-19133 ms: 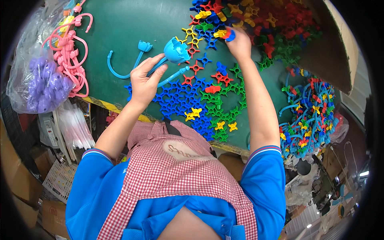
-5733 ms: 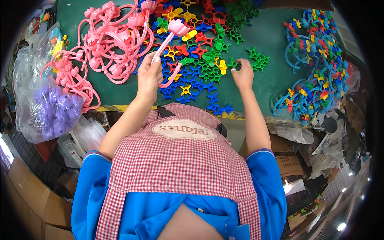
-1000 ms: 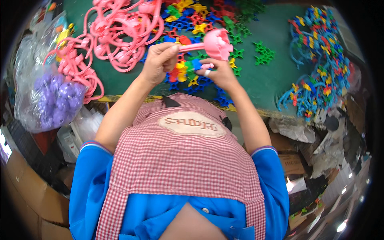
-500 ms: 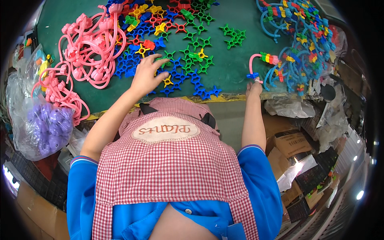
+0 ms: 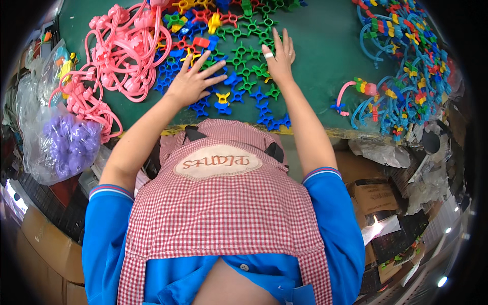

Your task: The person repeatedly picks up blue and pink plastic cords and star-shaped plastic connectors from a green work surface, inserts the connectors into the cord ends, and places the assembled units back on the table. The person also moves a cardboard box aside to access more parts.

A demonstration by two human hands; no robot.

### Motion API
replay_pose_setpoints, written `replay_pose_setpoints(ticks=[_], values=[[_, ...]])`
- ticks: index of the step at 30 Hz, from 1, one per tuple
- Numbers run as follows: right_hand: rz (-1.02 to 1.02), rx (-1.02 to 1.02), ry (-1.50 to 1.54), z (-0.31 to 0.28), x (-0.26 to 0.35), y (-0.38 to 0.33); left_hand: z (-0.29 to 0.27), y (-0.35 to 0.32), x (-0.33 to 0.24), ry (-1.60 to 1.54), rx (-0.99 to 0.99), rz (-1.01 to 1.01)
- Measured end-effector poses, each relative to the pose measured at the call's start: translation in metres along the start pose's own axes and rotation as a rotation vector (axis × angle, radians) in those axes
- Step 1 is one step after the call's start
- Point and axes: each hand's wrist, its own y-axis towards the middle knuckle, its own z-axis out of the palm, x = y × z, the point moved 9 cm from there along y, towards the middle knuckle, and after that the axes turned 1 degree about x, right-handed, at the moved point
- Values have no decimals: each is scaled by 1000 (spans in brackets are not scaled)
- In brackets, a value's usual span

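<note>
My left hand (image 5: 192, 84) lies with fingers spread over blue star-shaped plastic pieces (image 5: 168, 73) and holds nothing. My right hand (image 5: 280, 60) is open too, its fingers stretched out at the right side of green star-shaped plastic pieces (image 5: 244, 56); a white wrap circles one finger. A yellow star-shaped piece (image 5: 222, 97) sits just right of my left hand. Farther right lies a curved pink tube (image 5: 344, 91) threaded with coloured pieces, apart from both hands.
Pink tubes with bulbous ends (image 5: 127, 56) heap at the left of the green table (image 5: 320, 56). Blue tubes strung with coloured pieces (image 5: 406, 86) pile at the right. A clear bag with purple pieces (image 5: 68, 147) hangs at the left edge; cardboard boxes (image 5: 373, 195) stand below right.
My right hand has let go of the pink tube, which now lies on the table, and moved left to the green pieces. My left hand's fingers have spread wider.
</note>
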Motion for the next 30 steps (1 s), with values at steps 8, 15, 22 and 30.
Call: replay_pose_setpoints(ticks=[8,15,22,30], values=[[188,199,-383,-45,-52,-201,-38,-89,136,-124,-894,-759],[63,-22,-191,-33,10,-123,-33,-94,166,48,-687,-748],[68,87,-322,-42,26,-102,-39,-86,149,238,-536,-708],[-34,194,-426,-20,40,-69,-74,-141,217,-754,-1159,-794]])
